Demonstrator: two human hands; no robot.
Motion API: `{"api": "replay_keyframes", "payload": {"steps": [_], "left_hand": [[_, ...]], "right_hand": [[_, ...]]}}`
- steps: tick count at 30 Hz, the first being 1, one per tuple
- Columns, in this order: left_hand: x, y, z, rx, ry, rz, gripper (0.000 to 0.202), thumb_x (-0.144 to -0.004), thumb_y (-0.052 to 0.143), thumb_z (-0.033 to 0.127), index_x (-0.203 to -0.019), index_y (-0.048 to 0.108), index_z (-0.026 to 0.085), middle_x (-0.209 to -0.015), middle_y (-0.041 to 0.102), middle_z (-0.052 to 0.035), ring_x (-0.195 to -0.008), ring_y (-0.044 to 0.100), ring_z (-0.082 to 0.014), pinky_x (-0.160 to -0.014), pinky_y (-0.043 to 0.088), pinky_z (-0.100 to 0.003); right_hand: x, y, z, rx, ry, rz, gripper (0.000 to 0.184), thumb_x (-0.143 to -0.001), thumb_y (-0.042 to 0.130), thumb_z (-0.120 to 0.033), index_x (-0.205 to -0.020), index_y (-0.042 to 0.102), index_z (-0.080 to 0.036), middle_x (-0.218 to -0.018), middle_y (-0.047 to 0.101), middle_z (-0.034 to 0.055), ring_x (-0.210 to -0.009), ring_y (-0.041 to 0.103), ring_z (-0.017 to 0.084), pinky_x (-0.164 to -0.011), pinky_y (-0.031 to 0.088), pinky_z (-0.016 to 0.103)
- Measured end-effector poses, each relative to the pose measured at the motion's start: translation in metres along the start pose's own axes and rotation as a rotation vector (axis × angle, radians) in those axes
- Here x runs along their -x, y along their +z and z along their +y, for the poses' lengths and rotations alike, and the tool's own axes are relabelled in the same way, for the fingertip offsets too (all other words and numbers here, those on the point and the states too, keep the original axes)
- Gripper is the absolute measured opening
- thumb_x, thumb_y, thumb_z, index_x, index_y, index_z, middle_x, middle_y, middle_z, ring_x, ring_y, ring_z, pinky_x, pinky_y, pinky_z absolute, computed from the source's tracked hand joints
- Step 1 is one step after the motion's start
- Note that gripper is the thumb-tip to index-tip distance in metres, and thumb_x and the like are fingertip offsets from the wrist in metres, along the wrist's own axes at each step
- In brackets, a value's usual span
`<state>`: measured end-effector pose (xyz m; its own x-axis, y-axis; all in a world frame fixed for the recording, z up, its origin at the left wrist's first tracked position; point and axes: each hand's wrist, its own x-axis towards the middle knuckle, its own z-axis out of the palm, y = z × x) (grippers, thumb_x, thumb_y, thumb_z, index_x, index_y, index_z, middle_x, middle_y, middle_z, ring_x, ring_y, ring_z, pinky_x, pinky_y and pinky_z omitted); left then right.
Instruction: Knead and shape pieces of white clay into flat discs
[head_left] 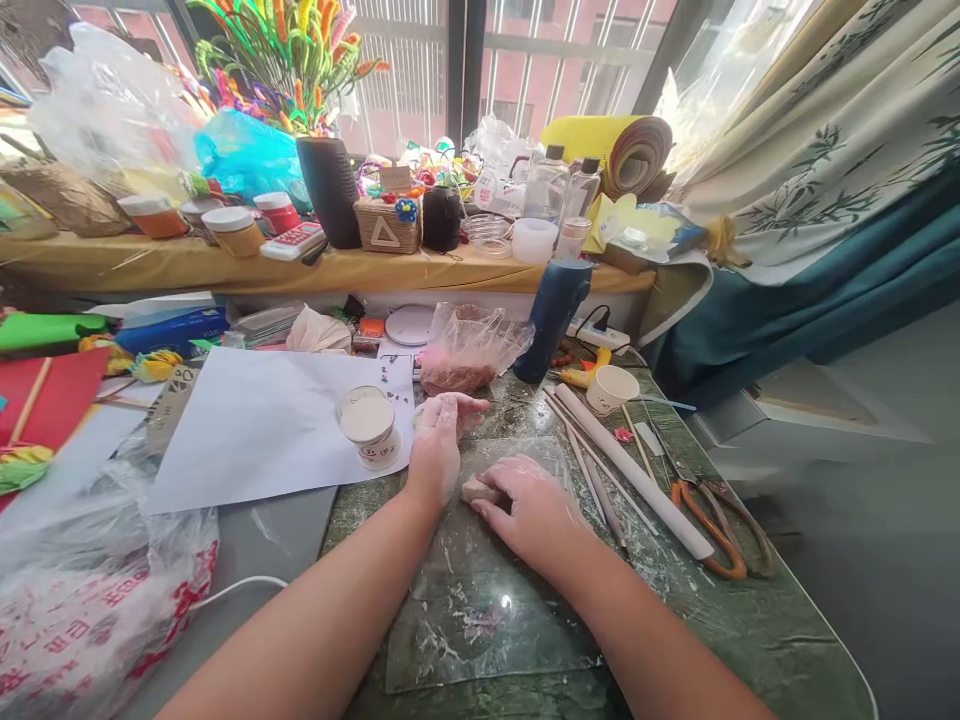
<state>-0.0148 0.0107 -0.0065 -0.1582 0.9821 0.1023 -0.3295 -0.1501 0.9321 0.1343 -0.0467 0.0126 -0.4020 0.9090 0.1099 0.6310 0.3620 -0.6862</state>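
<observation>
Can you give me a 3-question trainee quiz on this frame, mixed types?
1. True or false: the right hand rests on a pale lump of clay on the clear sheet.
2. Which lies to the right of the white rolling pin? A) scissors B) white jar C) white paper
3. What tall thing stands behind the plastic bag of pinkish material, beside the paper cup?

Key:
1. True; the left hand lies just beyond it, fingers flat.
2. A
3. The dark blue bottle.
</observation>
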Motion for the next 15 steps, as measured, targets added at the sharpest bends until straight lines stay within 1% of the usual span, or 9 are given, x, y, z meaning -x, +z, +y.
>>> {"api": "replay_keyframes", "payload": {"steps": [2, 3, 5, 7, 9, 10, 11, 13, 15], "left_hand": [[0.000, 0.000, 0.001, -0.020, -0.004, 0.002, 0.036, -0.096, 0.054, 0.055, -0.092, 0.067, 0.021, -0.098, 0.075, -0.0079, -0.103, 0.071, -0.0228, -0.094, 0.058, -0.042], [0.001, 0.001, 0.002, -0.032, -0.003, 0.002, 0.036, -0.096, 0.054, 0.055, -0.091, 0.067, 0.021, -0.097, 0.075, -0.0076, -0.103, 0.071, -0.0232, -0.094, 0.058, -0.043], [0.003, 0.003, 0.003, -0.068, 0.008, -0.016, 0.037, -0.096, 0.053, 0.055, -0.090, 0.068, 0.022, -0.097, 0.075, -0.0072, -0.103, 0.071, -0.0239, -0.094, 0.058, -0.043], [0.007, 0.005, 0.006, -0.114, 0.026, -0.061, 0.037, -0.096, 0.055, 0.056, -0.090, 0.069, 0.022, -0.102, 0.074, -0.0080, -0.105, 0.070, -0.0248, -0.095, 0.057, -0.044], [0.011, 0.008, 0.008, -0.153, 0.025, -0.148, 0.032, -0.093, 0.061, 0.053, -0.098, 0.069, 0.022, -0.113, 0.073, -0.0094, -0.110, 0.068, -0.0256, -0.098, 0.056, -0.043], [0.014, 0.009, 0.009, -0.169, 0.012, -0.216, 0.031, -0.091, 0.066, 0.050, -0.106, 0.069, 0.022, -0.119, 0.071, -0.0100, -0.112, 0.067, -0.0259, -0.098, 0.055, -0.042], [0.016, 0.009, 0.011, -0.190, -0.003, -0.297, 0.036, -0.087, 0.072, 0.045, -0.114, 0.067, 0.023, -0.123, 0.070, -0.0107, -0.113, 0.067, -0.0262, -0.098, 0.055, -0.041], [0.020, 0.009, 0.012, -0.272, -0.015, -0.458, 0.053, -0.080, 0.081, 0.037, -0.128, 0.063, 0.024, -0.130, 0.068, -0.0115, -0.116, 0.066, -0.0277, -0.098, 0.055, -0.040], [0.023, 0.008, 0.013, -0.406, 0.029, -0.534, 0.062, -0.075, 0.085, 0.034, -0.132, 0.062, 0.026, -0.130, 0.068, -0.0113, -0.117, 0.065, -0.0297, -0.100, 0.054, -0.041]], "right_hand": [[0.001, 0.000, 0.001, -0.075, 0.007, 0.016, 0.006, -0.082, 0.075, -0.024, -0.088, 0.073, -0.024, -0.092, 0.070, 0.0073, -0.092, 0.059, 0.028, -0.085, 0.045, 0.042], [0.002, -0.001, 0.003, -0.131, 0.040, 0.042, 0.007, -0.082, 0.075, -0.026, -0.089, 0.074, -0.024, -0.091, 0.071, 0.0069, -0.090, 0.059, 0.027, -0.084, 0.045, 0.042], [0.001, -0.005, 0.006, -0.296, 0.160, 0.132, 0.011, -0.084, 0.074, -0.034, -0.090, 0.075, -0.025, -0.089, 0.072, 0.0059, -0.085, 0.060, 0.025, -0.080, 0.046, 0.040], [-0.002, -0.009, 0.010, -0.533, 0.293, 0.245, 0.021, -0.086, 0.073, -0.044, -0.089, 0.075, -0.023, -0.084, 0.072, 0.0048, -0.076, 0.060, 0.022, -0.073, 0.047, 0.036], [-0.007, -0.013, 0.012, -0.828, 0.376, 0.303, 0.031, -0.083, 0.074, -0.051, -0.086, 0.074, -0.020, -0.077, 0.069, 0.0035, -0.066, 0.057, 0.018, -0.063, 0.046, 0.032], [-0.010, -0.014, 0.013, -0.985, 0.398, 0.306, 0.035, -0.080, 0.077, -0.053, -0.083, 0.073, -0.019, -0.072, 0.067, 0.0023, -0.062, 0.055, 0.016, -0.057, 0.045, 0.029], [-0.012, -0.014, 0.013, -1.135, 0.410, 0.291, 0.037, -0.078, 0.079, -0.054, -0.079, 0.072, -0.018, -0.067, 0.064, 0.0010, -0.058, 0.053, 0.014, -0.052, 0.043, 0.027], [-0.014, -0.013, 0.012, -1.379, 0.426, 0.228, 0.038, -0.076, 0.082, -0.053, -0.078, 0.070, -0.017, -0.064, 0.061, -0.0010, -0.052, 0.050, 0.012, -0.046, 0.041, 0.024], [-0.013, -0.010, 0.010, -1.509, 0.443, 0.171, 0.037, -0.077, 0.082, -0.052, -0.081, 0.070, -0.017, -0.062, 0.060, -0.0021, -0.049, 0.049, 0.010, -0.043, 0.042, 0.022]]}}
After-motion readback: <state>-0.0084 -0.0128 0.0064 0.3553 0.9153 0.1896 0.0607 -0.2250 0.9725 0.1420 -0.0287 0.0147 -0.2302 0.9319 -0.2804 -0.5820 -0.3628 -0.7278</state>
